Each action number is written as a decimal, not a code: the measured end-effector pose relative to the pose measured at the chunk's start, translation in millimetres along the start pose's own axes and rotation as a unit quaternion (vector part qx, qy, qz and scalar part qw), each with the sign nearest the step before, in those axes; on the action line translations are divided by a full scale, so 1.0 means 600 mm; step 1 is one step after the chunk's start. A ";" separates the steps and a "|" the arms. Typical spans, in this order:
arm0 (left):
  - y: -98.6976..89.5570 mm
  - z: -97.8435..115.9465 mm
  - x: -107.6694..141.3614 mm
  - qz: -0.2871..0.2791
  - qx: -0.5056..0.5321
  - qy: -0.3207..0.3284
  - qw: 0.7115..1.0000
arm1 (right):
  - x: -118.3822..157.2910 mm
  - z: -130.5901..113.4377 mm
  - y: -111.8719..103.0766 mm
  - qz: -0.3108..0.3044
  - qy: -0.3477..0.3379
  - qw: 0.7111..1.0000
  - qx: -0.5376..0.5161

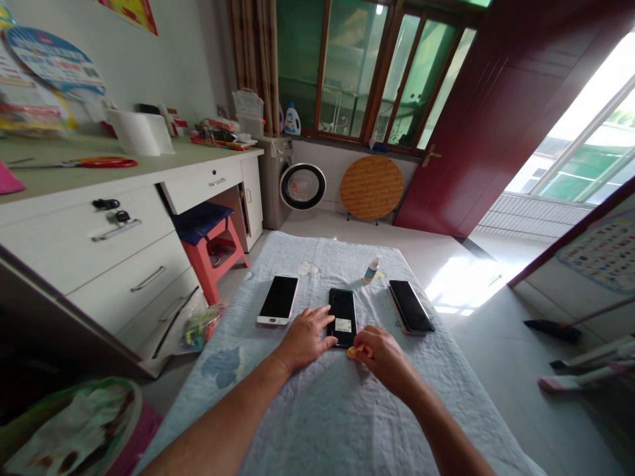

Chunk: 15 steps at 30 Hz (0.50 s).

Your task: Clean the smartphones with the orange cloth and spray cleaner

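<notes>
A dark smartphone [342, 305] lies back side up in the middle of the cloth-covered table, with a white label on its lower half. The fingers of my left hand [306, 338] are spread, their tips resting on the phone's left edge, the thumb by its lower left corner. At the lower right corner, my right hand [380, 354] is closed on a small orange cloth [353, 352], mostly hidden in the fingers. A white phone [279, 299] with a black screen lies to the left. Another dark phone [411, 306] lies to the right. Behind them stands a small spray bottle [371, 270].
A light blue quilted cloth [317, 423] covers the table. On the left are a white drawer desk [119, 244], a red stool [218, 254] and a waste bin [133, 423]. A washing machine [272, 192] with its door open stands behind, near a round wooden tabletop [372, 188].
</notes>
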<state>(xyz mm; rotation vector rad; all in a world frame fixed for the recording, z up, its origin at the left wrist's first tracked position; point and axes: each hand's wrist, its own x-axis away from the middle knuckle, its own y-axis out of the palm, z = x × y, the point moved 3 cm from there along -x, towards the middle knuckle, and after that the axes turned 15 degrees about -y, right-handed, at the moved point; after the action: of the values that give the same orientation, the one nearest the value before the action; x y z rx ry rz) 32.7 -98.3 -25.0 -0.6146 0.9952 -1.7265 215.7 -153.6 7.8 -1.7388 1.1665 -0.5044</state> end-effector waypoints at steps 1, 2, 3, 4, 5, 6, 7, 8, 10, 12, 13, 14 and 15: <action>0.001 -0.002 -0.002 0.002 0.006 0.002 1.000 | 0.000 0.006 0.003 -0.003 -0.003 1.000 0.010; 0.003 -0.004 -0.003 0.002 0.011 0.003 1.000 | 0.001 0.011 0.007 -0.003 -0.004 1.000 0.021; 0.005 -0.006 -0.005 -0.001 0.013 0.005 1.000 | 0.001 0.016 0.011 -0.004 -0.004 1.000 0.029; 0.008 -0.008 -0.006 -0.004 0.013 0.005 1.000 | 0.000 0.019 0.015 -0.005 -0.005 0.999 0.036; 0.010 -0.009 -0.007 -0.006 0.013 0.006 1.000 | -0.001 0.021 0.017 -0.007 -0.008 0.999 0.040; 0.012 -0.011 -0.008 -0.008 0.013 0.007 1.000 | -0.002 0.021 0.019 -0.010 -0.011 0.999 0.042; 0.013 -0.012 -0.009 -0.009 0.014 0.007 1.000 | -0.004 0.019 0.020 -0.013 -0.013 0.999 0.043; 0.014 -0.013 -0.009 -0.009 0.015 0.007 1.000 | -0.007 0.016 0.021 -0.015 -0.015 0.999 0.044; 0.015 -0.015 -0.010 -0.007 0.017 0.007 1.000 | -0.013 0.006 0.022 -0.017 -0.022 0.999 0.044; 0.014 -0.014 -0.010 -0.007 0.016 0.006 1.000 | -0.022 -0.004 0.027 -0.017 -0.031 0.998 0.050; 0.013 -0.013 -0.010 -0.008 0.015 0.006 1.000 | -0.027 -0.009 0.032 -0.018 -0.039 0.998 0.056; 0.012 -0.011 -0.009 -0.011 0.013 0.006 1.000 | -0.032 -0.015 0.037 -0.018 -0.049 0.997 0.063; 0.009 -0.009 -0.009 -0.015 0.012 0.004 1.000 | -0.037 -0.019 0.044 -0.017 -0.060 0.995 0.073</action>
<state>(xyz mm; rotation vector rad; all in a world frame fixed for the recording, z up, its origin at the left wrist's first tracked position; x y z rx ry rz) 33.1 -92.4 -32.4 -0.6108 0.9749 -1.7663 184.1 -142.0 -6.0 -1.6428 0.9931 -0.4859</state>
